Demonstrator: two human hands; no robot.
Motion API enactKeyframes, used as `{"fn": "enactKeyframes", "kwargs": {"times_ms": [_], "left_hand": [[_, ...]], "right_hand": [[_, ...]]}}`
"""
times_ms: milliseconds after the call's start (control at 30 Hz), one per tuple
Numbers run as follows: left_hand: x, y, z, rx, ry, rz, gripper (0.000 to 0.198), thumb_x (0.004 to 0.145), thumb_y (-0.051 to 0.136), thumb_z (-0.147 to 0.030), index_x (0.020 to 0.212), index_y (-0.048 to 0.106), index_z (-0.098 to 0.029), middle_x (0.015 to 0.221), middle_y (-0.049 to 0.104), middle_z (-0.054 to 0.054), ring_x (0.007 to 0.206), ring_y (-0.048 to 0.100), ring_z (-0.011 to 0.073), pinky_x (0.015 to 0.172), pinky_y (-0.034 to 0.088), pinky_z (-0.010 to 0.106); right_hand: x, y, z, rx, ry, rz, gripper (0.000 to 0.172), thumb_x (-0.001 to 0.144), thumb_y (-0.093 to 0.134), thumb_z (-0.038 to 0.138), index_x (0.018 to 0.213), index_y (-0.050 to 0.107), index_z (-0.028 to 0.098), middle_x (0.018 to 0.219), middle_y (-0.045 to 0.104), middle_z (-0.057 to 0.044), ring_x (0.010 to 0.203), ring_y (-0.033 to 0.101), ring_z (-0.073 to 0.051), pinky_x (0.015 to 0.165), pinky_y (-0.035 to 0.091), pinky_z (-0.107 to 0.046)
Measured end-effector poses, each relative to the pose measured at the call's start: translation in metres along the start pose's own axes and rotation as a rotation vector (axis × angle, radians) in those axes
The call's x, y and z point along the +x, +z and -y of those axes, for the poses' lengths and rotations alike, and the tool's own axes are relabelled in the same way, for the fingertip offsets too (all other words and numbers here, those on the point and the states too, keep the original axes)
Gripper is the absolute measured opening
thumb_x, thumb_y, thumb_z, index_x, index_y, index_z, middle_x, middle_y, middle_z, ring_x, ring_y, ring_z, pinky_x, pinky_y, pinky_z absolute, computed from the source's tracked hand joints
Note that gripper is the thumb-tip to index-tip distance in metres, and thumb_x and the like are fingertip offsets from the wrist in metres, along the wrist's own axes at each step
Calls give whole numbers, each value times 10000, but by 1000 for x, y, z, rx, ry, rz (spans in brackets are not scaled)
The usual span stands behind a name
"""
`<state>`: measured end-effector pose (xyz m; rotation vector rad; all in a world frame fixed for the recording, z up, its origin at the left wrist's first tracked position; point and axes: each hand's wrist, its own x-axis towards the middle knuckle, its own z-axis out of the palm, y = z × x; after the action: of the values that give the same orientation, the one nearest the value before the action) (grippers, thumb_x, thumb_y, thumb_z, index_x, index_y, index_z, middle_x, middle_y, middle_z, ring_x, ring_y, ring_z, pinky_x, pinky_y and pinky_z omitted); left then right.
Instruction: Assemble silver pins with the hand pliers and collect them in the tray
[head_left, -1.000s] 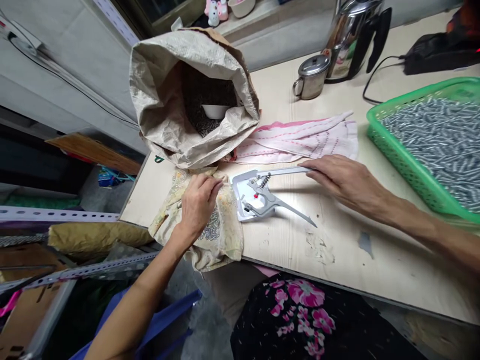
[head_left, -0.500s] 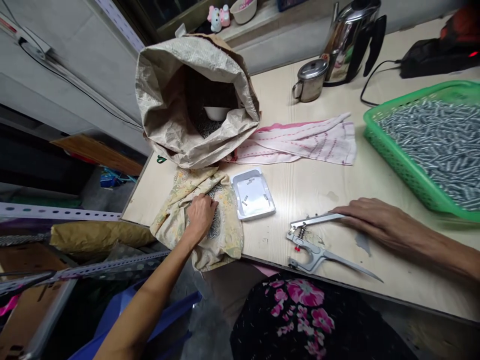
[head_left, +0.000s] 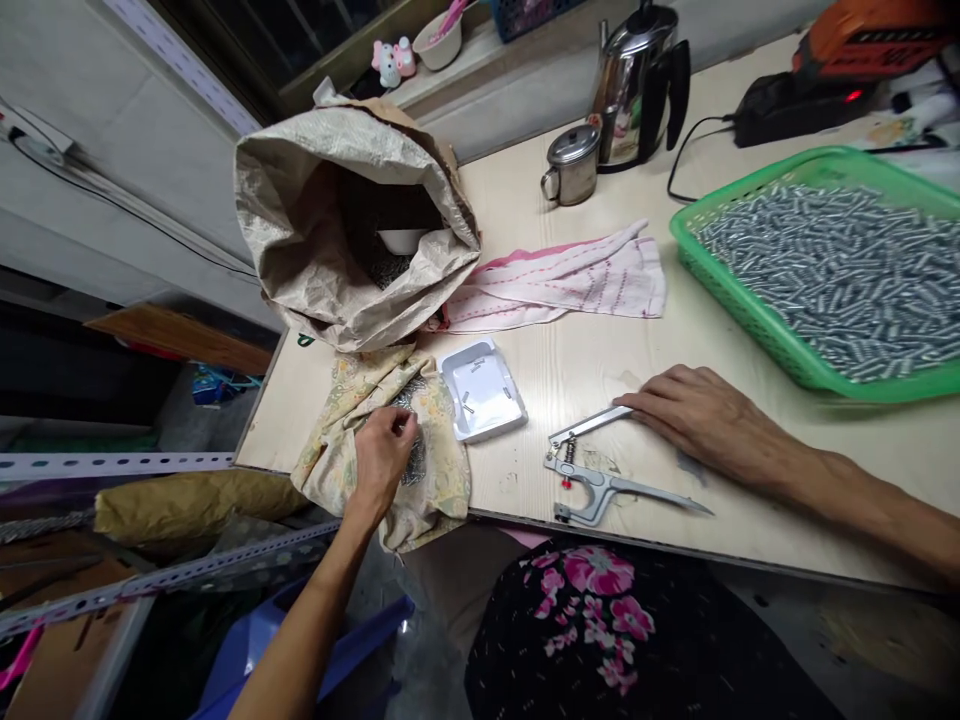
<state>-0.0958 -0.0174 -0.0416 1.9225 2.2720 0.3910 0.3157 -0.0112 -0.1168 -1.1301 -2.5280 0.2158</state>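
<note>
My left hand (head_left: 381, 452) rests on a yellow flowered cloth (head_left: 442, 470) at the table's front left corner. Its fingertips are pinched together in a small heap of metal pieces (head_left: 414, 462) lying on that cloth. My right hand (head_left: 701, 420) lies flat on the table, fingers stretched out. Its fingertips press on the end of the upper handle of a metal hand press plier (head_left: 596, 485), which lies open near the front edge. Between the two hands sits a small white tray (head_left: 491, 415) holding a few metal pieces.
An open woven sack (head_left: 300, 250) of dark small parts, with a white bowl inside, stands behind the cloth. A pink-striped towel (head_left: 570, 285) lies mid-table. A green basket (head_left: 739, 310) full of metal pins stands at the right. A steel mug (head_left: 570, 165) and kettle (head_left: 637, 85) stand at the back.
My right hand dragged the plier off the white tray toward the front edge and then a little left. My left hand slid down the cloth to the heap of metal pieces and pinched.
</note>
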Motion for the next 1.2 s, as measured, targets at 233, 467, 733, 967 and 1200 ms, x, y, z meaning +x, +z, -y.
{"fn": "enactKeyframes", "kwargs": {"times_ms": [233,467,733,967,1200], "left_hand": [[-59,7,-72,-894,-321,519,355,637,808,-431,768,643,-145,580,585,-31,466,516,91,472,420,208],[-81,47,-99,-1026,-423,763,494,618,855,-491,883,716,-98,585,631,-4,503,547,81,529,466,197],[-93,52,-112,-993,-479,711,437,564,878,-490,734,709,-124,666,679,18,585,603,115,547,500,210],[-86,55,-114,-887,-467,691,401,555,844,-468,698,706,-120,566,632,0,516,532,98,501,422,202],[-84,61,-114,-838,-462,715,397,571,816,-475,702,694,-121,519,580,-23,452,452,77,452,346,202]], "right_hand": [[-7,-21,53,-21,-43,-28,285,1008,468,373,1079,652,168,933,640,-84,890,511,-234,811,336,-372],[-25,4,76,44,-11,23,173,975,474,170,942,642,153,829,595,-56,812,462,-209,747,295,-354],[-21,-1,79,-112,-123,-183,278,943,422,28,802,617,167,702,531,-18,716,371,-187,710,266,-343],[-16,-1,76,-121,-114,-178,305,960,402,43,775,611,167,703,538,-21,720,379,-185,706,254,-345],[-15,3,73,-117,-95,-117,303,941,406,40,747,589,184,709,537,-26,721,364,-189,700,236,-348]]}}
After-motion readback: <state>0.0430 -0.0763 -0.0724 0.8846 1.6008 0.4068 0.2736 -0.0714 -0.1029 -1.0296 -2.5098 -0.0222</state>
